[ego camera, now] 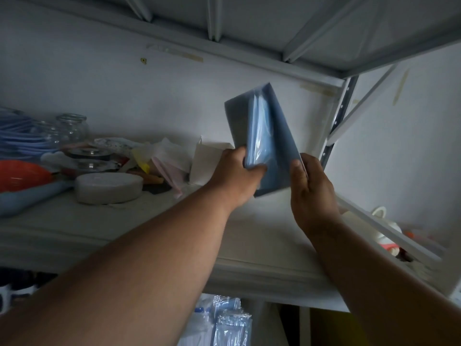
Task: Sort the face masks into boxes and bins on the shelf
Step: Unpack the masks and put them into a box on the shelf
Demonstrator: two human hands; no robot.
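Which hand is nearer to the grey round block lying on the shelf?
The left hand. It holds the blue mask packs just right of the shelf clutter, with the grey round block off to its left. The right hand holds the packs' far edge, farther away.

Two hands are in view: the left hand [239,172] and the right hand [310,193]. One blue mask pack [264,143] is held above the shelf [149,221]. At the shelf's left end stand two glass jars [71,127], two jar lids [91,153] and one round grey disc [108,187]; more bagged masks [232,325] lie below its front edge, number unclear.
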